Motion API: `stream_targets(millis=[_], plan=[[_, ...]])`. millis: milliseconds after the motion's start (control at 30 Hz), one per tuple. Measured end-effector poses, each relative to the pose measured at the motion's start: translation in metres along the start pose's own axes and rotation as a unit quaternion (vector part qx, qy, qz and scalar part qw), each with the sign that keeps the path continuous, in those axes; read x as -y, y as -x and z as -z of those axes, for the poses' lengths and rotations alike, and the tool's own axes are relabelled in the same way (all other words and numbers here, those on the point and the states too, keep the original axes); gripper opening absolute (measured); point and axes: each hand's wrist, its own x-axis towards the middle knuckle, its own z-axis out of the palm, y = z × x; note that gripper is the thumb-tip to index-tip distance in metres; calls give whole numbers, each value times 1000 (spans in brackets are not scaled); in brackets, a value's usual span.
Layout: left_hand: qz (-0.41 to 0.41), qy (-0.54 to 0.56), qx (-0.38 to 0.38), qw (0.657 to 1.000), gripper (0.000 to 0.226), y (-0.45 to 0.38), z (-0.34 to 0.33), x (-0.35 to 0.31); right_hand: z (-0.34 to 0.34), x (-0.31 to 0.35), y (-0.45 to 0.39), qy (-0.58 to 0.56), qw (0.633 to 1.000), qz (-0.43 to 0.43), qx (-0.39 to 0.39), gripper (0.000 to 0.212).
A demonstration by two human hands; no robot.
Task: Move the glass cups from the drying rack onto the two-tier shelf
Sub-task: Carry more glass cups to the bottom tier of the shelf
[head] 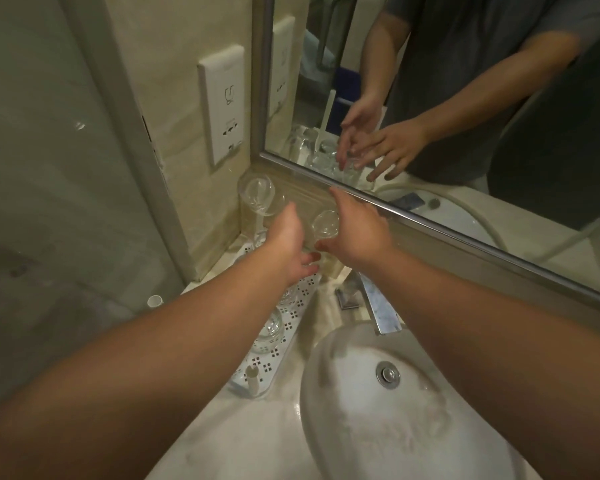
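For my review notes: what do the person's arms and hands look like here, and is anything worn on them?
Both forearms are bare right up to the bottom of the frame, with no sleeve in direct view. The left hand and right hand wear no gloves, and no watch, bracelet or ring shows on them. The silver-framed wall mirror reflects a grey short-sleeved shirt ending above the elbows.

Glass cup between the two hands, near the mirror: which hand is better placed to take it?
Probably the right hand: its open fingers lie right beside the glass cup, with the thumb just below it. The left hand is also open and sits slightly farther off, on the cup's other side.
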Motion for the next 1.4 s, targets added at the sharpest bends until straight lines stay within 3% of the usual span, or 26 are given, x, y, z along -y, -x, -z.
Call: stream_targets(millis=[133,233,600,1100,1400], plan=[[0,2,24,1000,49,-6,-2,-1,-7,-3,0,-61,998,-8,0,91],[6,18,32,999,52,-9,-2,-1,-10,-5,0,-81,997,-1,-5,80],[41,64,41,996,38,2,6,3,0,-1,10,-88,993,19,-74,70],[103,60,132,984,69,59,6,17,48,30,94,-104,979,77,-158,71],[153,72,208,964,77,92,23,28,65,39,126,-100,977,133,-134,72]])
